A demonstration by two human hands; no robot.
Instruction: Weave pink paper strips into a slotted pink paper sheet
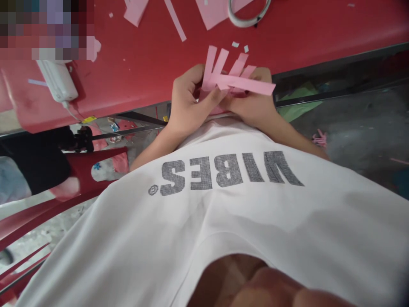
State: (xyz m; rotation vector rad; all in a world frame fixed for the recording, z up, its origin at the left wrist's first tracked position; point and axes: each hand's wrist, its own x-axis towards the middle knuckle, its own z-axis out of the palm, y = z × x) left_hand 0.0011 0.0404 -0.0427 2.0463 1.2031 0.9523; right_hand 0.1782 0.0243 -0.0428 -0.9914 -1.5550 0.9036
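Red tabletop stretches across the far side; left hand and right hand, fingers half-curled, grip a pink paper fringe at its near edge, 4 strips standing, 1 already laid across.

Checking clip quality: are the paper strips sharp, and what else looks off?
Head view: the pink paper strips look fairly sharp in soft light; the red table tilts, wide-angle distorted; a pixelated patch covers the top-left corner; a blurred skin-toned shape sits at the bottom edge.
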